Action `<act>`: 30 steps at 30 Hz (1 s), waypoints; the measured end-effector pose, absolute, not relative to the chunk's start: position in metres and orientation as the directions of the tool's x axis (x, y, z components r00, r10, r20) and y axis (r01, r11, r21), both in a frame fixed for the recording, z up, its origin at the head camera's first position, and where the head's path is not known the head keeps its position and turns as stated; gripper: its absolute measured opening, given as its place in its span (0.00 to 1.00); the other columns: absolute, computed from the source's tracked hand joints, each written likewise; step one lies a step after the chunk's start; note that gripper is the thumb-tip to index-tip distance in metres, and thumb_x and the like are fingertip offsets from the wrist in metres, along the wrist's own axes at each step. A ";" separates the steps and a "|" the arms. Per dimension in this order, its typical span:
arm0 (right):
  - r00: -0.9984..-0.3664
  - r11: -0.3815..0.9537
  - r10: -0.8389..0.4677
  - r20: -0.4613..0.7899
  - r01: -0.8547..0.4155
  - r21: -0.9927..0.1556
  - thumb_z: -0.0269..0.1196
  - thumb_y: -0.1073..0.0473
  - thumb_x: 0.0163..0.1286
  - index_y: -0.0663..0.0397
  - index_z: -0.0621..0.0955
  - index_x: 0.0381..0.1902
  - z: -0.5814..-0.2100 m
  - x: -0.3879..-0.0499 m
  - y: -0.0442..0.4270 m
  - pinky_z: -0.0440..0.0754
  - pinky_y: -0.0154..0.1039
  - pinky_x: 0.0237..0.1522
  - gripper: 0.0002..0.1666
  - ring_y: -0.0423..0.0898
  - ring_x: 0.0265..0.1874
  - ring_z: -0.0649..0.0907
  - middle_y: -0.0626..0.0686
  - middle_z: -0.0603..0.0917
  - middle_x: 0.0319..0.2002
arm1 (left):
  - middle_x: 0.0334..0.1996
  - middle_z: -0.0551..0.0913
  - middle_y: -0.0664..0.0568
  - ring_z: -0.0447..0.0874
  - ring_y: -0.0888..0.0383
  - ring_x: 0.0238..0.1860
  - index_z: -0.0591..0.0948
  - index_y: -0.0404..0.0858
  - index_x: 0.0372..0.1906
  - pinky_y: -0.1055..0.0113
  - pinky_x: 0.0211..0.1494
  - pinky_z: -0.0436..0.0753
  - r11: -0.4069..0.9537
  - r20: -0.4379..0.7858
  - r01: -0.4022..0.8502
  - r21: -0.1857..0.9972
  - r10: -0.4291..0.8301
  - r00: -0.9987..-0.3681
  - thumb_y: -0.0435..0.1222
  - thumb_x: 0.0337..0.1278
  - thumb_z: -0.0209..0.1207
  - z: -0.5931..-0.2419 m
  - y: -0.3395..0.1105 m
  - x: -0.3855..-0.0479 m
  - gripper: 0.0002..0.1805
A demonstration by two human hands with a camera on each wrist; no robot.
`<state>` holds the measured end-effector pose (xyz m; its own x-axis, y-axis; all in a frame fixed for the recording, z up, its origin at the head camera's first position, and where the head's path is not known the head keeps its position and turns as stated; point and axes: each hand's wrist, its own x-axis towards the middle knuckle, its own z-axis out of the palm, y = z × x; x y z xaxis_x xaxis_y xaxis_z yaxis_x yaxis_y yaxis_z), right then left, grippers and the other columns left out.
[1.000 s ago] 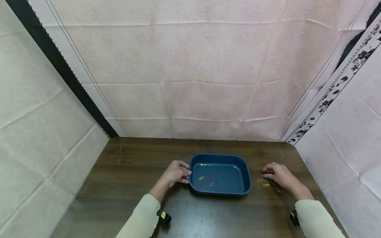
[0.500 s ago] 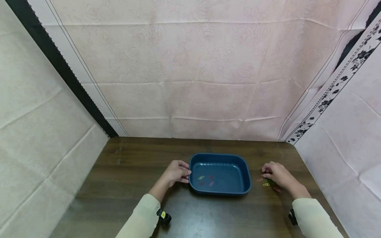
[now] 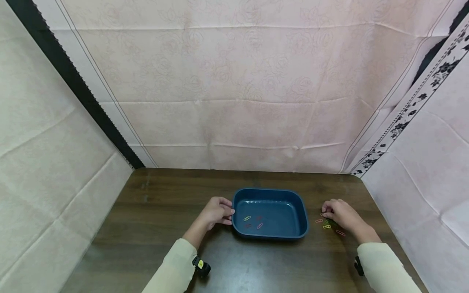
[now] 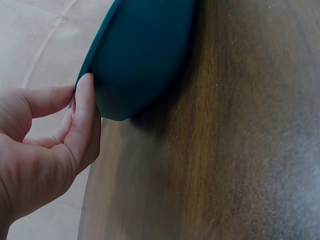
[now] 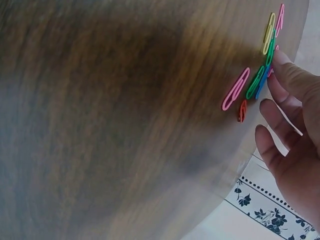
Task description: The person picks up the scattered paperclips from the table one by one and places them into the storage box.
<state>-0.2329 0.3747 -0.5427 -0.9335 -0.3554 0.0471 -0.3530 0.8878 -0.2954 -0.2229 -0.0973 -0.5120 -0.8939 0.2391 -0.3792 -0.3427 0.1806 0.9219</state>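
My left hand pinches the left rim of a blue tray between thumb and fingers; the left wrist view shows the tray's outer wall. Inside the tray lie several paper clips, among them a yellow one and a pink one. To the tray's right, my right hand is low over loose paper clips. Thumb and index finger pinch a pink paper clip mostly hidden behind them. Around it lie yellow, green, blue, pink and red clips.
Under everything is a brown wooden table. Pale cloth hangs behind it and along both sides, with a black flower border at right. A small black device is strapped to each wrist.
My right forearm has shifted slightly, while the fingers stay at the loose clips. The left hand keeps its hold on the tray. The whole view has drifted slightly.
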 end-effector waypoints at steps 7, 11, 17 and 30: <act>-0.943 0.904 -0.331 -0.002 -0.317 -0.286 0.71 0.63 0.66 0.44 0.82 0.29 -0.542 -0.234 0.375 0.76 0.39 0.34 0.10 0.42 0.31 0.74 0.43 0.77 0.26 | 0.39 0.82 0.39 0.85 0.53 0.32 0.76 0.26 0.58 0.60 0.39 0.93 0.188 -0.381 -0.342 0.921 0.241 -0.893 0.28 0.71 0.59 -0.510 -0.097 -0.222 0.15; -0.943 0.908 -0.332 -0.021 -0.314 -0.278 0.71 0.62 0.67 0.45 0.81 0.29 -0.540 -0.234 0.373 0.74 0.39 0.34 0.10 0.43 0.31 0.73 0.43 0.76 0.27 | 0.39 0.83 0.39 0.86 0.53 0.31 0.76 0.26 0.57 0.60 0.39 0.93 0.187 -0.380 -0.342 0.921 0.237 -0.894 0.27 0.71 0.60 -0.511 -0.097 -0.223 0.15; -0.938 0.904 -0.346 -0.025 -0.326 -0.277 0.70 0.62 0.68 0.45 0.79 0.30 -0.539 -0.234 0.371 0.73 0.39 0.33 0.11 0.41 0.31 0.73 0.42 0.76 0.26 | 0.39 0.83 0.39 0.86 0.54 0.31 0.75 0.25 0.58 0.60 0.39 0.93 0.184 -0.380 -0.343 0.921 0.237 -0.894 0.27 0.71 0.60 -0.510 -0.097 -0.223 0.16; -0.930 0.883 -0.368 -0.005 -0.347 -0.316 0.70 0.65 0.67 0.46 0.80 0.29 -0.542 -0.235 0.375 0.75 0.35 0.31 0.11 0.38 0.28 0.74 0.41 0.77 0.26 | 0.38 0.83 0.39 0.85 0.53 0.32 0.75 0.25 0.58 0.60 0.39 0.93 0.188 -0.372 -0.332 0.924 0.246 -0.895 0.27 0.71 0.60 -0.511 -0.097 -0.222 0.16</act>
